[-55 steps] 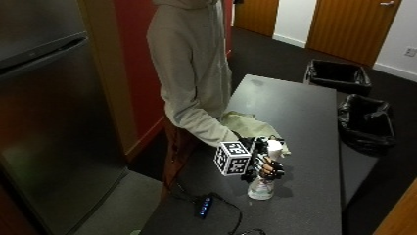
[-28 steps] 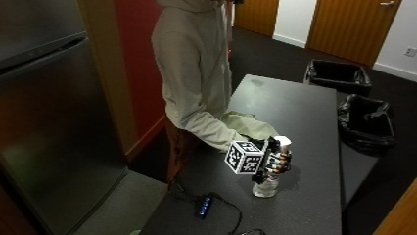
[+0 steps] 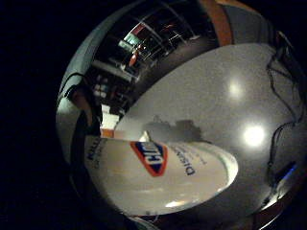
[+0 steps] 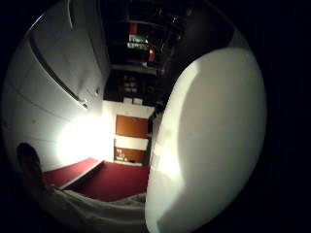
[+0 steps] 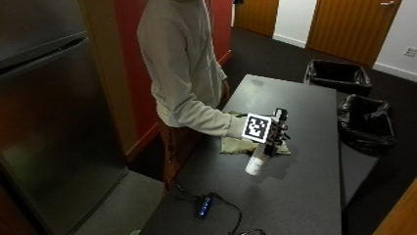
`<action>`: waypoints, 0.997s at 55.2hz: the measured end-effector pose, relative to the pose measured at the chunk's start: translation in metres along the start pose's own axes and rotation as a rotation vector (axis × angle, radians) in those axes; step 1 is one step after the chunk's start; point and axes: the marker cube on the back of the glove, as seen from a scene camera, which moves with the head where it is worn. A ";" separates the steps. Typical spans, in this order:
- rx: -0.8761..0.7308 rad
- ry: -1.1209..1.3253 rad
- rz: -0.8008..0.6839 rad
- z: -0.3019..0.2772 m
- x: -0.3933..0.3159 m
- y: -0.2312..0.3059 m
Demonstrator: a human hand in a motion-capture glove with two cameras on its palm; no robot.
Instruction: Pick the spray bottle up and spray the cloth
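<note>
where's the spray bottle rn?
Outside view: the spray bottle is held in the gloved right hand, lifted above the grey table, just in front of the cloth.

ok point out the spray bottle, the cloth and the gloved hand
spray bottle (image 5: pixel 255 165), outside view, white lower body
cloth (image 5: pixel 232 145), outside view, part lying on the table beside the hand
right hand (image 5: pixel 277 132), outside view, gloved fingers around the bottle's top

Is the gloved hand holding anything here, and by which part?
Yes: the right hand grips the spray bottle by its upper part, lifted off the table; its base hangs free below the hand.
</note>
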 end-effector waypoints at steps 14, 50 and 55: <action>-0.271 0.383 -0.232 0.009 -0.078 0.013; -0.459 1.137 -0.386 0.062 -0.134 0.089; -0.460 1.148 -0.357 0.068 -0.126 0.097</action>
